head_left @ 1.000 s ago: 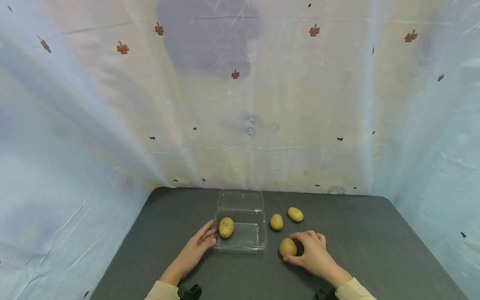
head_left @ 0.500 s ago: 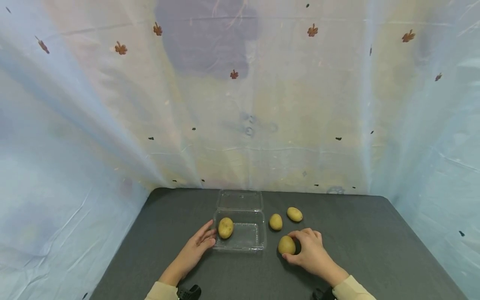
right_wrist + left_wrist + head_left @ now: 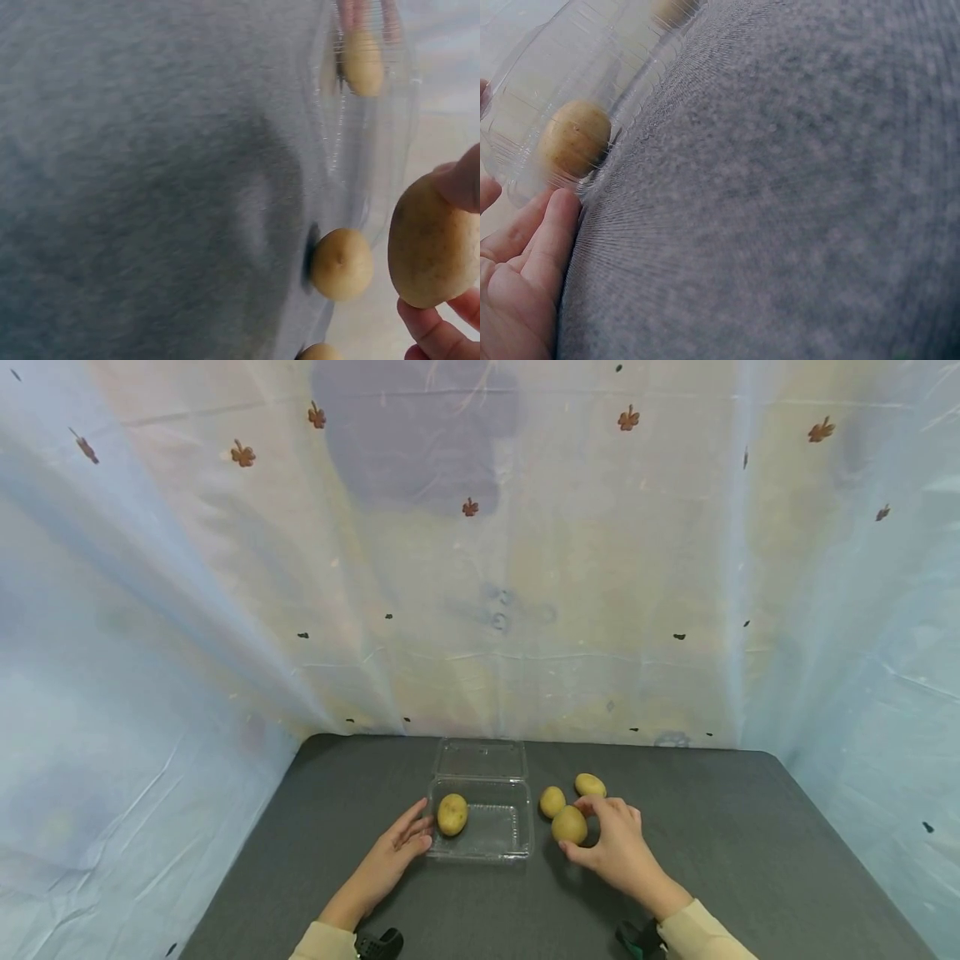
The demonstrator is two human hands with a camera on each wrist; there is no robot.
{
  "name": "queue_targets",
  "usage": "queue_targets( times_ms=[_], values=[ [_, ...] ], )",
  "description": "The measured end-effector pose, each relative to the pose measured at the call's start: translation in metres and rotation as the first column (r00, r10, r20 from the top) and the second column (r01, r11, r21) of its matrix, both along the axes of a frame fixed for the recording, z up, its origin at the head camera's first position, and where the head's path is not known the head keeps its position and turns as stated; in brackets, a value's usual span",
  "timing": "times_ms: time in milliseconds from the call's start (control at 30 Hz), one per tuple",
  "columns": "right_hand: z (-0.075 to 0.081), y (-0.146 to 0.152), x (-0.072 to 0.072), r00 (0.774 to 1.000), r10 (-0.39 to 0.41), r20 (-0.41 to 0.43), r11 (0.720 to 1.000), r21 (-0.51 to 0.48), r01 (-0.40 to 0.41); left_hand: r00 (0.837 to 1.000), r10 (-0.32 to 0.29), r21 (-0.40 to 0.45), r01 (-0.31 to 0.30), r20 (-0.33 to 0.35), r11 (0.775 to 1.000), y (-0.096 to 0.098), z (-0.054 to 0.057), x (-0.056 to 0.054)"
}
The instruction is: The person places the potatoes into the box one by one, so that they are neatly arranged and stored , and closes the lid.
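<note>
Two hands are at work over a dark grey tabletop [image 3: 720, 835], their poses quite different. The left hand [image 3: 386, 864] has its fingers extended and slightly spread, with thumb and fingertips set against the left side of a clear plastic container [image 3: 495, 827]; it grips nothing, and in the left wrist view its fingertips lie against the container's low edge. The right hand [image 3: 618, 852] is curled round a potato [image 3: 569, 825], pinching it between the thumb on the near side and the fingers on the far side. This held potato is raised off the tabletop, to the right of the container, with its shadow falling below.

One potato in the container [image 3: 452, 815] rests near the left wall, close to the left fingertips. The container's hinged lid [image 3: 482, 760] is folded back, away from the person. Two smaller loose potatoes lie right of the container: a nearer one [image 3: 552, 802] just beside its wall, and a farther one [image 3: 590, 785] behind the right hand's fingers.
</note>
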State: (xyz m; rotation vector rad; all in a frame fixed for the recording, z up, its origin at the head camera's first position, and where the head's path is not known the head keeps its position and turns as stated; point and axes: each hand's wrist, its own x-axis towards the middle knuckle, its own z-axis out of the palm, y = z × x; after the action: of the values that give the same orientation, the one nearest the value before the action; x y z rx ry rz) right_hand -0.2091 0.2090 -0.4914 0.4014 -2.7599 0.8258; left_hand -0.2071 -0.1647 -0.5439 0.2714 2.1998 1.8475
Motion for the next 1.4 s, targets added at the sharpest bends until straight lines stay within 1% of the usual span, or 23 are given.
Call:
queue_targets(
  times_ms=[200, 400, 500, 667, 767, 967, 1200, 1400],
  values=[
    [0.008, -0.009, -0.005, 0.996, 0.017, -0.082, 0.999, -0.043, -0.020, 1.000, -0.008, 0.012, 0.008, -0.001, 1.000, 0.000, 0.000, 0.000],
    [0.013, -0.025, -0.011, 0.993, 0.049, -0.104, 0.993, -0.106, -0.060, 1.000, -0.007, 0.023, 0.007, 0.000, 1.000, 0.000, -0.001, 0.000],
    [0.015, -0.034, -0.013, 0.994, 0.061, -0.092, 0.988, -0.137, -0.073, 1.000, 0.000, 0.023, 0.000, -0.002, 1.000, 0.001, -0.001, -0.001],
    [0.015, -0.046, -0.015, 0.998, 0.062, -0.023, 0.985, -0.162, -0.065, 1.000, 0.005, 0.016, -0.005, -0.001, 1.000, 0.002, -0.001, 0.000],
    [0.015, -0.054, -0.016, 0.998, 0.062, 0.005, 0.983, -0.172, -0.060, 1.000, 0.007, 0.011, -0.007, 0.001, 1.000, 0.002, 0.000, 0.000],
    [0.011, -0.070, -0.019, 0.996, 0.090, 0.009, 0.977, -0.193, -0.087, 1.000, 0.012, 0.008, -0.012, 0.005, 1.000, 0.002, -0.001, 0.000],
    [0.006, -0.086, -0.024, 0.994, 0.113, 0.014, 0.976, -0.189, -0.108, 1.000, -0.006, 0.026, 0.005, 0.007, 1.000, 0.001, 0.001, 0.000],
    [0.001, -0.099, -0.031, 0.991, 0.130, 0.033, 0.980, -0.156, -0.124, 1.000, 0.000, 0.013, 0.000, 0.006, 1.000, 0.001, 0.000, 0.000]
  ],
)
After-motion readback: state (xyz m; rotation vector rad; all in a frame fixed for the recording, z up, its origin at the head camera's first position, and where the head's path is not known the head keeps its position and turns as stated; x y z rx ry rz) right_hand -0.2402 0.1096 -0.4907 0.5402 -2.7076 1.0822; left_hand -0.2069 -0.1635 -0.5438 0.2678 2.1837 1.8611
